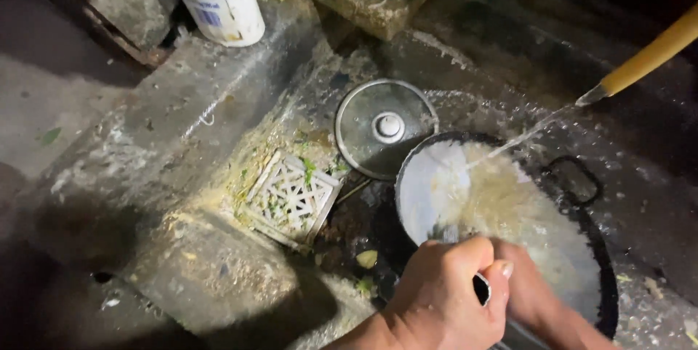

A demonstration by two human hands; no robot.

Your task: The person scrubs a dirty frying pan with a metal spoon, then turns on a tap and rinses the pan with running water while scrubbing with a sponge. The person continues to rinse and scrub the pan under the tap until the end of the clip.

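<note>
Wet, littered concrete floor (182, 125), drain grate (292, 197)

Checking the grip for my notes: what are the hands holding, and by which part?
The left hand grips the near rim of the round blackened metal pan. The right hand lies mostly hidden behind it; its hold cannot be told.

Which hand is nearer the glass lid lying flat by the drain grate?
Left. The left hand grips the pan's near rim, below the glass lid and nearer its side. The right hand sits farther right, mostly hidden behind the left.
</note>
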